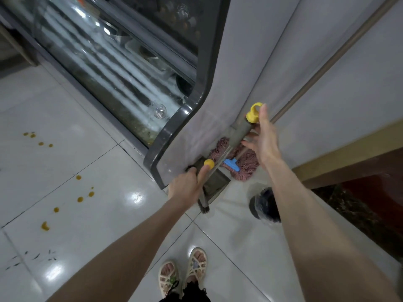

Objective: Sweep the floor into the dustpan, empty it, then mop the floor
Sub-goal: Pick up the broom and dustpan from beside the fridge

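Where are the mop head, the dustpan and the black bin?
mop head (248,168): head view, on its pink strings.
dustpan (218,183): head view, on its dark pan.
black bin (256,203): head view, on its lined wall.

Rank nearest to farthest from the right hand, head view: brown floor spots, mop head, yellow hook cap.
1. yellow hook cap, by the fingertips of the right hand.
2. mop head, on the floor below it.
3. brown floor spots, far left.

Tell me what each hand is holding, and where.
Left hand grips the broom handle just below its yellow cap. Right hand is open beside the dustpan handle, gripping nothing.
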Demonstrator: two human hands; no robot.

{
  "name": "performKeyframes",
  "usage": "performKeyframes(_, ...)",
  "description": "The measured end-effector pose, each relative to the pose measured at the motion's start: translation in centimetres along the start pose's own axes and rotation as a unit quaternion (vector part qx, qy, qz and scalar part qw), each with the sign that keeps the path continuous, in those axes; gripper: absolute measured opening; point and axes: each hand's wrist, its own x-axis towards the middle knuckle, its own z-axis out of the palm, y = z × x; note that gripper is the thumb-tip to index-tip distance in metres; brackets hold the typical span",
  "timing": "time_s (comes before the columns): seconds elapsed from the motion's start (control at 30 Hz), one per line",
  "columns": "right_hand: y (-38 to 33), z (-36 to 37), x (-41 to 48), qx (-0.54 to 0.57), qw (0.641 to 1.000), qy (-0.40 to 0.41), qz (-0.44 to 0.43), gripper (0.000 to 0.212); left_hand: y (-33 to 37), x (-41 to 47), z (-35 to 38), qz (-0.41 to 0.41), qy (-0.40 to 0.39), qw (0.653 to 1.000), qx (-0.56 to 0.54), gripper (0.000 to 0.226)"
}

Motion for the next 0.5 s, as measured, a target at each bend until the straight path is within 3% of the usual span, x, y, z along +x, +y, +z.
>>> performKeyframes(0.2, 0.8, 0.1, -1.0, 0.032, 0.999, -0.038, 0.021, 0.031, 0.7, 0.9, -0.5, -0.009, -0.009, 1.000, -0.005, 0.075)
performKeyframes(0.4, 2.1, -0.6, -3.3, -0.008, 0.994, -0.060, 0.091, 0.073, 0.7, -0.1, -1.1, -0.045, -0.048, 0.997, -0.041, 0.092)
performKeyframes(0.5, 2.8, -1.2, -4.9, -0.020, 0.991, -0.079, 0.107, 0.067, 0.3, -1.2, -1.5, -0.042, -0.086, 0.993, -0.076, 0.088)
